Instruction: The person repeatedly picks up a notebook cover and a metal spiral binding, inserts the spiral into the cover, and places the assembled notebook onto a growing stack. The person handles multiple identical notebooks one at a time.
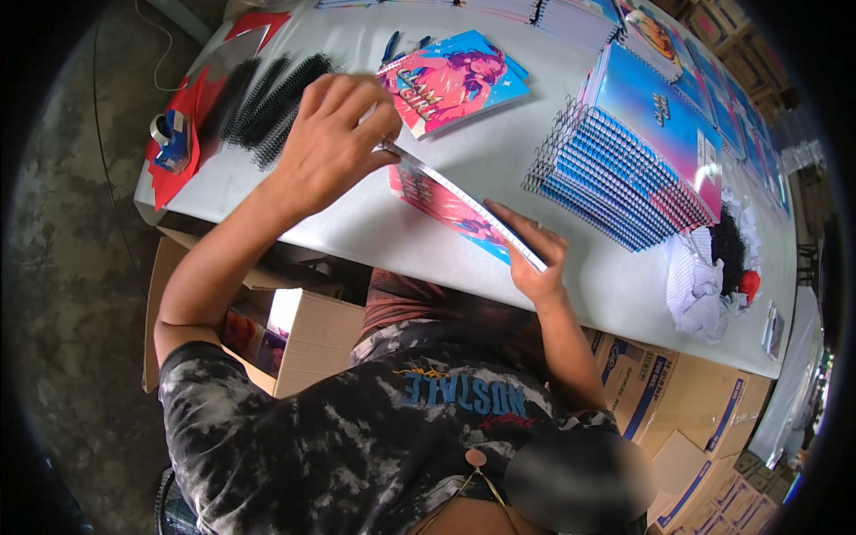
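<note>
A notebook block (464,198) with a pink and blue illustrated cover is held on edge above the table, its white edge with a row of small marks facing up. My left hand (334,134) is closed, fingers pinched at the notebook's far left corner. Some small dark bit shows by the fingertips, too small to name. My right hand (538,259) grips the near right end, with fingers along one face. Beyond my left hand lie flat notebook blocks (459,85) with similar covers. Several black spiral binding coils (276,98) lie beside my left hand.
A tall stack of spiral-bound notebooks (637,152) stands on the table's right. Crumpled white cloth (695,285) lies near it. A blue tape dispenser (174,147) rests on red sheets (178,185) at left. Pliers (392,46) lie at the back. An open cardboard box (321,343) stands below the table.
</note>
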The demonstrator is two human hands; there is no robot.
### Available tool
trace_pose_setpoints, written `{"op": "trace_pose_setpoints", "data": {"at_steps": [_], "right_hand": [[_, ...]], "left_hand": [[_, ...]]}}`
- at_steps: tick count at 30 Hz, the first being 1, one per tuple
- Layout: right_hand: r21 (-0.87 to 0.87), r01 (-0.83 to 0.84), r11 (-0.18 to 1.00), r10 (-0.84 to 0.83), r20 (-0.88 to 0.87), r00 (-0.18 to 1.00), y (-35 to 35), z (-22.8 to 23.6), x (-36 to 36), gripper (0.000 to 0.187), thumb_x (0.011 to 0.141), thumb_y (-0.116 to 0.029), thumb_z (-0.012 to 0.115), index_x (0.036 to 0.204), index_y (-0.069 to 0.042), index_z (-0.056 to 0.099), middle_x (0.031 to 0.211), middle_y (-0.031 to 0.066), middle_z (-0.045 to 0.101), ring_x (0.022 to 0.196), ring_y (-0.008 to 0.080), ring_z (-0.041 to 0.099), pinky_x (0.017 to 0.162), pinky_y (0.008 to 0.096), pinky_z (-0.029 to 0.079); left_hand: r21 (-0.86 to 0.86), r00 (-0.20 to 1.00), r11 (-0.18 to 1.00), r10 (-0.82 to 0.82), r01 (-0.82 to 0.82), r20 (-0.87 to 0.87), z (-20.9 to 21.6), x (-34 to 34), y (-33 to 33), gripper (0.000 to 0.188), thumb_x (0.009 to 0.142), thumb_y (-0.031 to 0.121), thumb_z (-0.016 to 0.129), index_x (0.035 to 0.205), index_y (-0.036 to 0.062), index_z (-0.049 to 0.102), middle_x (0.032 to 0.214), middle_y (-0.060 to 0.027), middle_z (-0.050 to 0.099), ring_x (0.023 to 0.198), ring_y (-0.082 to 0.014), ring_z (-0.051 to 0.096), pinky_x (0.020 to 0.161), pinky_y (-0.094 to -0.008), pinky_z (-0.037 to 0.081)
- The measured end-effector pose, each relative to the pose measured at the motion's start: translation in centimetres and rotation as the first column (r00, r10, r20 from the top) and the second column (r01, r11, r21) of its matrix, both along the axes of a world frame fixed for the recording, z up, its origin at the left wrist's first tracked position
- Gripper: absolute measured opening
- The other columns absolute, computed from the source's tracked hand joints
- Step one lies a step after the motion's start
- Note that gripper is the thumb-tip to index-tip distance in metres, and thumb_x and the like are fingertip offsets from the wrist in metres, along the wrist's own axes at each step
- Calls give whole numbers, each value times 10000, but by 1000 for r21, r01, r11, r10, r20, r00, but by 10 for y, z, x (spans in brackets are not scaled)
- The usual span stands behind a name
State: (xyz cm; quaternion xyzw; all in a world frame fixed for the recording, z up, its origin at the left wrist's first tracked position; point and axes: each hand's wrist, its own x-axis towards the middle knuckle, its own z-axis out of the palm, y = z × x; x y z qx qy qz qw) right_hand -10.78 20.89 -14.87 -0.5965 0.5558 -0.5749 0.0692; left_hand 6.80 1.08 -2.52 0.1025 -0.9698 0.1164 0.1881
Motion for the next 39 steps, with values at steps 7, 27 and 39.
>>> {"op": "trace_pose_setpoints", "data": {"at_steps": [7,27,39], "right_hand": [[-72,9,997,-6,32,999,3,-8,6,334,725,98,538,1036,17,628,975,144,663,876,255,662,736,313,528],[-132,-159,978,142,-129,981,-1,9,13,331,717,-33,662,1033,54,614,970,195,647,860,293,659,725,337,537],[-161,-158,974,134,-152,979,-4,7,16,318,725,-29,652,1035,36,620,999,190,640,886,296,652,752,349,534]], "left_hand": [[-279,981,951,-167,134,-100,-127,30,11,1032,719,782,328,1370,-14,248,1459,-263,61,1341,-453,-40,1027,-606,-47],[-233,725,952,-304,199,-619,-104,22,-2,1008,773,734,314,1358,-80,198,1420,-272,135,1301,-439,114,1029,-544,107],[14,813,945,-272,325,-514,-138,-1,42,1013,690,734,494,1322,-40,331,1366,-284,272,1282,-489,194,1035,-600,116]]}}
